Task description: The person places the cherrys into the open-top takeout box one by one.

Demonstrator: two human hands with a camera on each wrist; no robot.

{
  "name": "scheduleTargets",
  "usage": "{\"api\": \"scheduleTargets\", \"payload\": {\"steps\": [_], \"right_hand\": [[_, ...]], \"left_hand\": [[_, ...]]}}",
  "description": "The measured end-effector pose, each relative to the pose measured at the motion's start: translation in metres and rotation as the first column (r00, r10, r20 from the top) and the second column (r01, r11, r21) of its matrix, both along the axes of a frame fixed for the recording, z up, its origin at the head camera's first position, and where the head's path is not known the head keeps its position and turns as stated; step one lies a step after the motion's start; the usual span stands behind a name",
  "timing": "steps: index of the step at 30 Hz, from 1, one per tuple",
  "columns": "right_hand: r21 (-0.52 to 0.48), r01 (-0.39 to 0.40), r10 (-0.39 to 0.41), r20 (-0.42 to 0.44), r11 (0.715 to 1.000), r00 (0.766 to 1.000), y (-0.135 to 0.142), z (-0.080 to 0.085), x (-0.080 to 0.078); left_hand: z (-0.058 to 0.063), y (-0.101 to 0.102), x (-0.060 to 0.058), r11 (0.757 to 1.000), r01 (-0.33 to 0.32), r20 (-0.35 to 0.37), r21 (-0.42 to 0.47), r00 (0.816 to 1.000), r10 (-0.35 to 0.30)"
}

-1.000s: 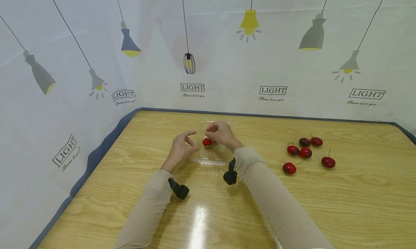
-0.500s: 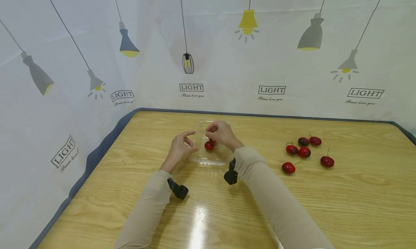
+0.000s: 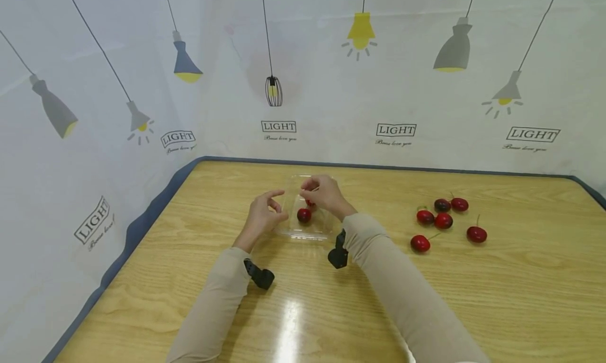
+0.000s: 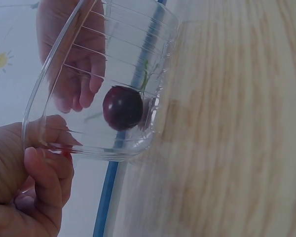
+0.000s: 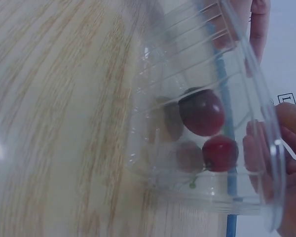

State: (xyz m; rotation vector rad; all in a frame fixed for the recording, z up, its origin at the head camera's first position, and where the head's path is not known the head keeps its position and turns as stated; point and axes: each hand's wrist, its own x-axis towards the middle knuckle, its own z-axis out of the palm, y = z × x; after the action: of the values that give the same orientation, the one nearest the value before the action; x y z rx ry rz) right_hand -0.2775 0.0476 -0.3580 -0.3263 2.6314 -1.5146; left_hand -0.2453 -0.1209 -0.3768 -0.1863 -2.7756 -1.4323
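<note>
Dark red, glossy, round cherry [image 3: 304,215]: resting inside a clear, ribbed plastic container [image 3: 307,237], toward the side closest to the person. Just beyond, partly hidden from above, a brighter red, round cherry [image 5: 220,154], seen better through the plastic from the right wrist, with a bit of green stem [image 5: 193,184] close by. Apparently kept from rolling off by being walled in.

At the container's left edge, the bare left hand [image 3: 262,213], with thumb and forefinger bowed in an arc and, judging from the left wrist view, clamped across the thin wall. Probably held there to stop so light a container from sliding. Over the inside, the bare right hand [image 3: 325,193], with fingertips bent near one another right above the fruit. Cannot tell whether pinching a thin stem or merely touching.

Well apart on the right, six loose, shiny, red-to-dark cherries [image 3: 443,221], lying scattered on a pale wood-grain table [image 3: 521,289]. Set on the right hand's side, presumably for easy reach.
</note>
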Motion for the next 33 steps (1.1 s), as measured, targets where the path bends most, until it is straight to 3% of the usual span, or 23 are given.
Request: {"api": "scheduleTargets", "payload": {"steps": [15,33], "right_hand": [[-0.021,0.032,-0.034,-0.101,0.999,0.994,0.009,0.004,0.003],[-0.031,0.008,-0.012,-0.136,0.999,0.991,0.020,0.008,0.016]], "left_hand": [[0.000,0.000,-0.001,1.000,-0.009,0.010,-0.006,1.000,0.009],[0.001,0.001,0.000,1.000,-0.003,0.010,-0.010,1.000,0.003]]}}
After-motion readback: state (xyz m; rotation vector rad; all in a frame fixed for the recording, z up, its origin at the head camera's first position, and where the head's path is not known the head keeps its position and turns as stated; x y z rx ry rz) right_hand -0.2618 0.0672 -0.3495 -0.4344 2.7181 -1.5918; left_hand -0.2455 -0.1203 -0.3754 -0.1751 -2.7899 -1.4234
